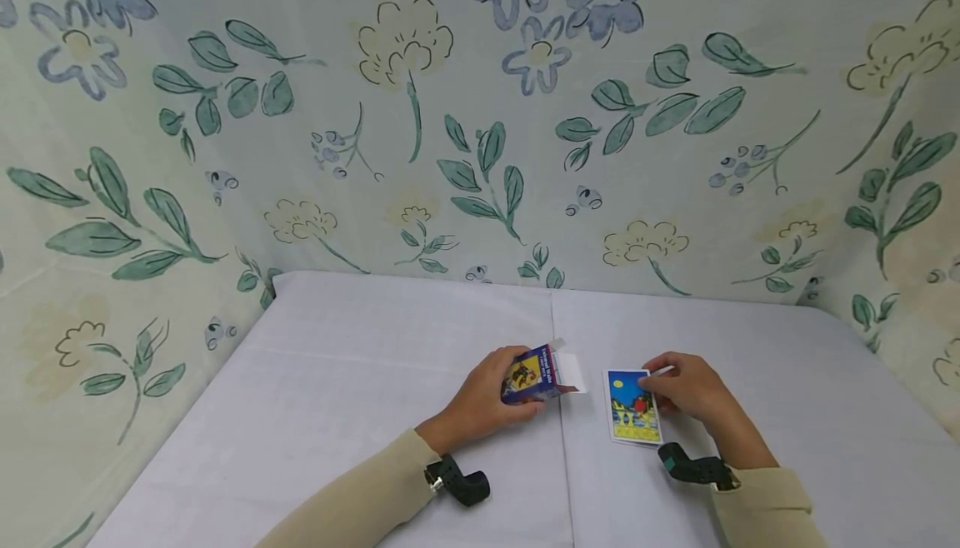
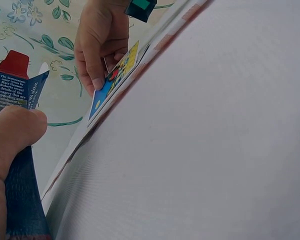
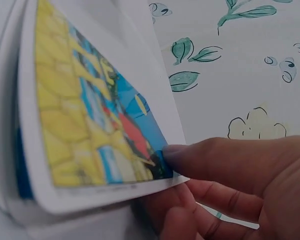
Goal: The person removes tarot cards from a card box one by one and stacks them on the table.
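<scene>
My left hand (image 1: 478, 398) grips a small blue card box (image 1: 527, 375) with a yellow picture on its face. The box lies tilted in the hand, its end flaps standing out toward the right. In the left wrist view the thumb presses on the box's printed side (image 2: 12, 92), and a red flap sticks up. To the right, a picture card (image 1: 633, 406) with blue sky and yellow ground lies face up on top of other cards. My right hand (image 1: 692, 388) pinches its right edge, thumb on top and fingers below, as the right wrist view shows.
A white cloth covers the table (image 1: 360, 348), with a seam running between the box and the cards. Floral fabric (image 1: 465, 115) hangs behind and at both sides. Each wrist carries a black camera mount (image 1: 467, 481).
</scene>
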The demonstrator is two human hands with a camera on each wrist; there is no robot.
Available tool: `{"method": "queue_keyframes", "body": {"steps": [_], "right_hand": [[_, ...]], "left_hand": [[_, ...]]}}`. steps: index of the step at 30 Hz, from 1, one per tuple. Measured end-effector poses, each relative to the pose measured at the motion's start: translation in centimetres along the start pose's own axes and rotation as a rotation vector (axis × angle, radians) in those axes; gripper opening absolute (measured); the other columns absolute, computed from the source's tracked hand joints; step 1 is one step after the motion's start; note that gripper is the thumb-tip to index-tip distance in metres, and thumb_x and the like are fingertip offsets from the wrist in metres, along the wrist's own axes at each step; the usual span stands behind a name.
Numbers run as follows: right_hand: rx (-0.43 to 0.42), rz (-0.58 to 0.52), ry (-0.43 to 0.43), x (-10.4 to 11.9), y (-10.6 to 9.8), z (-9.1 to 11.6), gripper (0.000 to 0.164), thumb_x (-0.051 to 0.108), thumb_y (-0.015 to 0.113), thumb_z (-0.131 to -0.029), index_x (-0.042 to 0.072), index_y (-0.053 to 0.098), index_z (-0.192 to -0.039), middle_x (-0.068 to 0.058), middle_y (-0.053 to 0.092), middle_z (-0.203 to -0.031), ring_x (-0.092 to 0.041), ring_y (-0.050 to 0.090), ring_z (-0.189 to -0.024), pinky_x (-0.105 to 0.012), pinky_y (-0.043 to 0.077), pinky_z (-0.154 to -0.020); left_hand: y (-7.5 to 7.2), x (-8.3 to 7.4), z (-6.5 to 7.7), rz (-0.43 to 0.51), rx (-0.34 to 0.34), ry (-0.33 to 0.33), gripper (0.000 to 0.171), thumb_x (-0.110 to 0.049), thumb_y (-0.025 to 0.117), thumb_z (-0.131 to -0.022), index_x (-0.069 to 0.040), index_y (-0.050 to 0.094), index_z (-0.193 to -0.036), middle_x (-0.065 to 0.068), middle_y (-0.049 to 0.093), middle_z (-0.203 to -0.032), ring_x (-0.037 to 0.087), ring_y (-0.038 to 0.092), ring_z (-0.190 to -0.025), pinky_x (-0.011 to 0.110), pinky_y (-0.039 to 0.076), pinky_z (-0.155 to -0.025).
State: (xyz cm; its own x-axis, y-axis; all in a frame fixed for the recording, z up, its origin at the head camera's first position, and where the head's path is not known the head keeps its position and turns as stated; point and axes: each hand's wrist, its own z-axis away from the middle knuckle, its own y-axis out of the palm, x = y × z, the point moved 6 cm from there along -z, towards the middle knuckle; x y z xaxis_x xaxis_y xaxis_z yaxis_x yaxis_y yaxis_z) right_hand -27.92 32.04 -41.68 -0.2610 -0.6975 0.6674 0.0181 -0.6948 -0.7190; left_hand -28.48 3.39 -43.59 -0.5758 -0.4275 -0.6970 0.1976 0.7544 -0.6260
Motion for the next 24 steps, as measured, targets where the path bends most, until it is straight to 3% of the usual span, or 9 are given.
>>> {"method": "queue_keyframes", "body": {"steps": [24], "right_hand": [[-0.021,0.055,-0.007,0.10,0.31,-0.09,0.037,0.017,0.071,-0.085,-0.006,0.058,-0.112,-0.016,0.061,-0.086,-0.022,0.056,-0.070,-0.027,0.050,-0.057]], "left_hand": [[-0.16,-0.14,-0.05,-0.010,0.004,-0.003,0.073,-0.043,0.073,-0.083,-0.015,0.040,-0.141,0.000,0.052,-0.128,0.009,0.048,-0.106,0.027,0.044,-0.092]]}}
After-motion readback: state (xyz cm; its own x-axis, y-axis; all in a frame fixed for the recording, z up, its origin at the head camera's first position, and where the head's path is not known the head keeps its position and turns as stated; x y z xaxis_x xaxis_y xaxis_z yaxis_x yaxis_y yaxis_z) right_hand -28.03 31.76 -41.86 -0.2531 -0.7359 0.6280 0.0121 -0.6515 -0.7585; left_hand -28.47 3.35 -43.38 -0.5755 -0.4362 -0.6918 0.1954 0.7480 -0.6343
